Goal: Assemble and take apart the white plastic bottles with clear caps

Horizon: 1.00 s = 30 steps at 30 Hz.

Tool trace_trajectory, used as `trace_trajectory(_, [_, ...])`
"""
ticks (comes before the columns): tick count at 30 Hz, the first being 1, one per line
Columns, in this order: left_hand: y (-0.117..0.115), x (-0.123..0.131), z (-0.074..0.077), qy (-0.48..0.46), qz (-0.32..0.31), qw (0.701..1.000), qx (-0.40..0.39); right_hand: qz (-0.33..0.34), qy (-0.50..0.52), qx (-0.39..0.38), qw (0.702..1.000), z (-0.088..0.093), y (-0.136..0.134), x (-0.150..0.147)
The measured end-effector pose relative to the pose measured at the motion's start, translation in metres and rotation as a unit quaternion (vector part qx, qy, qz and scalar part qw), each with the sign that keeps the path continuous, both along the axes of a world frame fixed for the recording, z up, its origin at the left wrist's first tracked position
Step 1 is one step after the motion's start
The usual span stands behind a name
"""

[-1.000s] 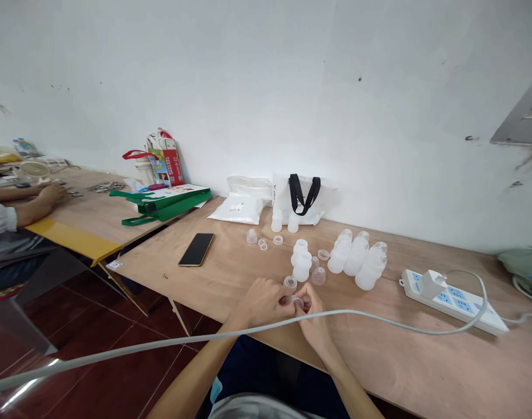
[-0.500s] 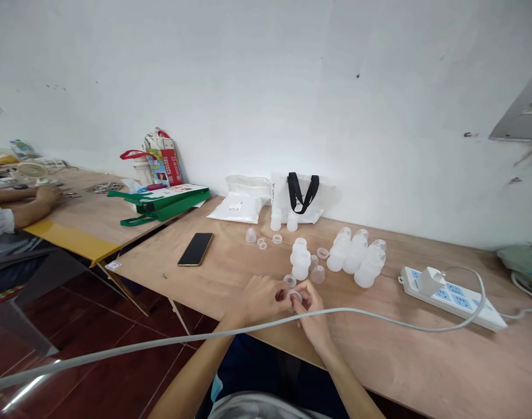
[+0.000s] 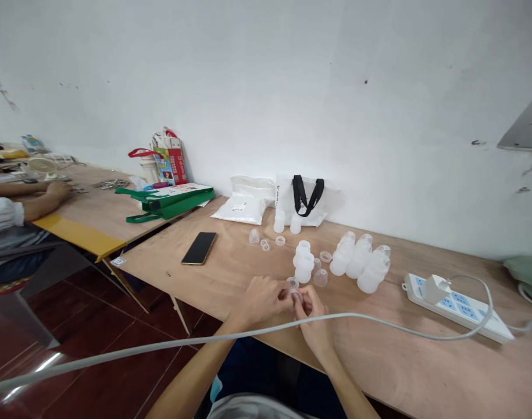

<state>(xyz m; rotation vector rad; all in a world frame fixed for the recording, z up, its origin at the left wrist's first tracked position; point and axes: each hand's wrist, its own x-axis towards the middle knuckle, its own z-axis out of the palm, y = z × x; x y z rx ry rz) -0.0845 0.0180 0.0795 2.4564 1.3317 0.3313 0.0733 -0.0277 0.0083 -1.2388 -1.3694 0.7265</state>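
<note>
My left hand (image 3: 262, 299) and my right hand (image 3: 311, 308) meet above the near edge of the wooden table (image 3: 231, 273), both pinching one small clear plastic piece (image 3: 297, 295). Just beyond them stand a white plastic bottle (image 3: 303, 262), a clear cap (image 3: 320, 278) and a small ring (image 3: 325, 256). Three more white bottles (image 3: 359, 261) lie side by side to the right. Other small clear parts (image 3: 264, 242) lie further back.
A black phone (image 3: 199, 248) lies left of my hands. A white power strip (image 3: 457, 305) sits at right, its cable (image 3: 379, 319) crossing in front of my arms. White bags (image 3: 298, 198) lean on the wall. A person's arm (image 3: 34, 201) rests on the neighbouring table beside a green bag (image 3: 170, 201).
My hands stay together on the small clear piece, with only slight finger shifts. The view has drifted a little.
</note>
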Motion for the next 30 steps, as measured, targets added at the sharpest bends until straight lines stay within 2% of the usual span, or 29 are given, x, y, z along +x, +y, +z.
trace_trajectory(5, [0.001, -0.007, 0.003, -0.032, -0.046, 0.998, -0.023, 0.030, 0.065, -0.035, 0.997, 0.005, -0.001, -0.001])
trace_trajectory(10, [-0.002, -0.003, 0.005, 0.004, -0.053, 0.999, -0.004, -0.008, -0.013, 0.005, 1.000, 0.001, -0.001, -0.001])
trace_trajectory(12, [-0.003, 0.001, 0.003, -0.001, -0.043, 0.999, -0.006, -0.021, -0.013, 0.009, 1.000, 0.001, -0.001, 0.000])
trace_trajectory(15, [-0.001, 0.002, -0.001, -0.044, -0.030, 0.998, -0.015, 0.001, 0.049, -0.021, 0.999, 0.005, 0.000, 0.001])
trace_trajectory(18, [0.005, -0.003, -0.004, -0.090, -0.046, 0.994, -0.046, 0.037, 0.118, -0.058, 0.991, 0.010, 0.000, 0.000])
trace_trajectory(22, [0.010, -0.009, -0.004, -0.117, -0.046, 0.990, -0.066, 0.072, 0.154, -0.070, 0.983, 0.013, 0.000, 0.000])
trace_trajectory(26, [0.008, -0.006, -0.004, -0.114, -0.047, 0.990, -0.071, 0.057, 0.145, -0.061, 0.986, 0.008, 0.001, 0.000])
trace_trajectory(30, [0.003, 0.001, -0.005, -0.074, -0.036, 0.996, -0.044, 0.024, 0.060, -0.019, 0.998, 0.001, 0.001, 0.000])
